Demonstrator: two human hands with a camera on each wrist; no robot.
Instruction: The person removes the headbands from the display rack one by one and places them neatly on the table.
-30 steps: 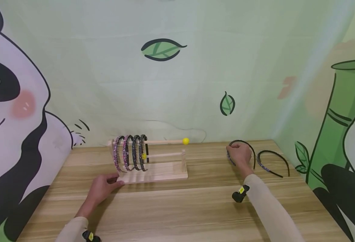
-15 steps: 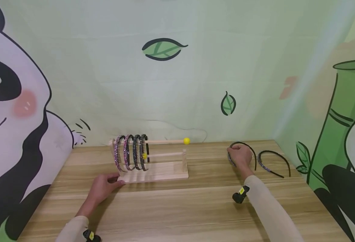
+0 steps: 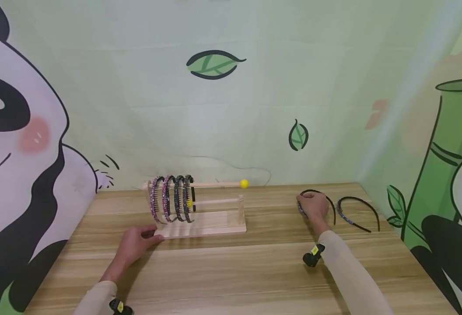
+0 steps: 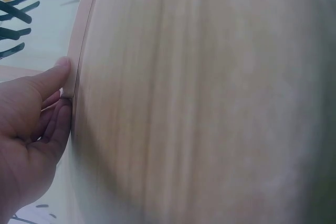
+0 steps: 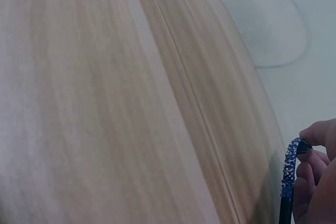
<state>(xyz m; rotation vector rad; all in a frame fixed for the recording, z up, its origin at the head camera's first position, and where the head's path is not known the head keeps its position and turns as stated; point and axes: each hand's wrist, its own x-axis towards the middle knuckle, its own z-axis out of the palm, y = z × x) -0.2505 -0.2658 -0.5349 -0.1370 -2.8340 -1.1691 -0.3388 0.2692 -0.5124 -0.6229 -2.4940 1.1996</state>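
At the right of the head view, my right hand pinches a black headband with blue sparkling stones. The right wrist view shows thumb and fingertips on the stone-covered part of this headband. My left hand grips the near left corner of a wooden headband stand, thumb on the base's edge and fingers curled against its side, as the left wrist view also shows. Several glittery toothed headbands, pink and dark, hang at the left end of the stand's upper rod.
Another black headband with blue stones lies on the table to the right of my right hand. Yellow balls, one being the upper ball, cap the stand's rods. A printed cloth backdrop rises behind the table.
The headband in my right hand has tipped lower, its arch dropping and its free end coming nearer. My right hand has lowered slightly with it. My left hand keeps its place on the stand.
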